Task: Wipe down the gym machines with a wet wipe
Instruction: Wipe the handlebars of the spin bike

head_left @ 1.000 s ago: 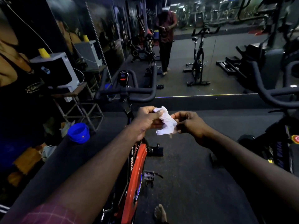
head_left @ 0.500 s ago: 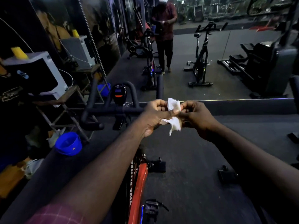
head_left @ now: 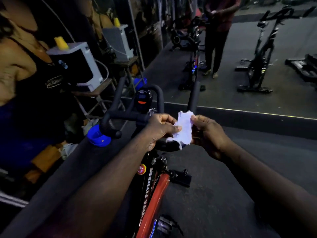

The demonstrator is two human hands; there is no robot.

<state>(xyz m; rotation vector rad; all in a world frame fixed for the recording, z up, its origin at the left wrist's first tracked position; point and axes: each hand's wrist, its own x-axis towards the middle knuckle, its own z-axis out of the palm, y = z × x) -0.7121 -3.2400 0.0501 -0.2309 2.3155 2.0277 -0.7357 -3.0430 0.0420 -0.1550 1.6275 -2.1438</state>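
**Wet wipe** [head_left: 183, 129]. White, crumpled, partly opened out. Location: in the air between my two hands, just above the near end of the handlebars [head_left: 127, 115], touching no machine. It is held stretched, I judge, so that it unfolds to a flat face before it meets the bike.

**Left hand** [head_left: 159, 129]. Thumb and curled fingers pinch the wipe's left edge. It anchors that side while the other side is drawn away.

**Right hand** [head_left: 207, 134]. Fingertips pinch the right edge, back of the hand uppermost. The pull is sideways (gently, I would say, since a damp sheet this thin looks apt to tear).

**Spin bike** [head_left: 154, 194]. Red and black frame, directly beneath my forearms. I stand over it because it is the machine within reach, so probably the one to be wiped now.

**Handlebars.** Black, padded, looping forward, with a small console [head_left: 142, 100] at their centre. Palms rest on the grips, so I judge them the first surface to wipe. The wipe is not yet on them.

**Blue tub** [head_left: 98, 136]. On the floor [head_left: 223, 186] left of the bars, apart from the bike. Contents not visible.

**Mirror** [head_left: 283, 40]. Ahead of me, reflecting further bikes. I judge that several machines remain to be done.
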